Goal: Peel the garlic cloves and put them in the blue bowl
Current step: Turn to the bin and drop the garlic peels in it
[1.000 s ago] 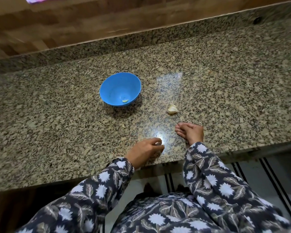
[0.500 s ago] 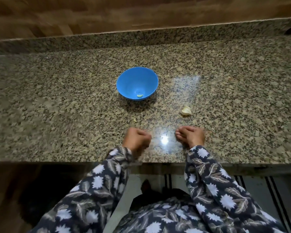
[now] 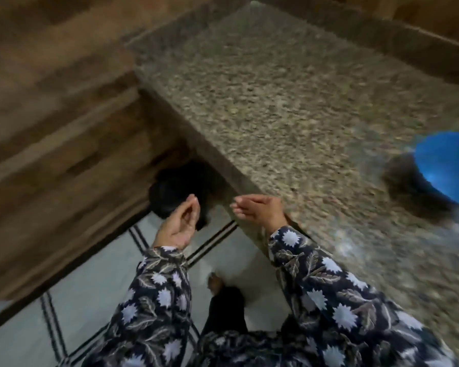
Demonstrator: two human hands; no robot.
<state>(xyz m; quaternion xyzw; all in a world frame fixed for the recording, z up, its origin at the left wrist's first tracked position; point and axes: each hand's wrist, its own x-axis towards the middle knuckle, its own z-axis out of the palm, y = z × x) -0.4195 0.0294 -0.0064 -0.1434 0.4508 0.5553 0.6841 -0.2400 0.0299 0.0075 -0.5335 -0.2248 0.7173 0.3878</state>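
Note:
The view is blurred. The blue bowl point(image 3: 447, 165) stands on the granite counter point(image 3: 276, 107), cut off by the right edge; its inside is not readable. No garlic clove is in view. My left hand point(image 3: 179, 226) hangs off the counter over the floor, palm up, fingertips pinched against the thumb; I see nothing between them. My right hand point(image 3: 261, 210) is at the counter's front edge, its fingers straight, held together and pointing left.
A dark round object point(image 3: 174, 193) sits on the floor under the counter's left end, just beyond my left hand. A wood-patterned wall point(image 3: 51, 115) fills the left side. White floor tiles point(image 3: 90, 287) with dark stripes lie below.
The view has swung left, so the bowl is now at the far right and the clove is out of sight. My left hand has left the counter and now hangs over the floor.

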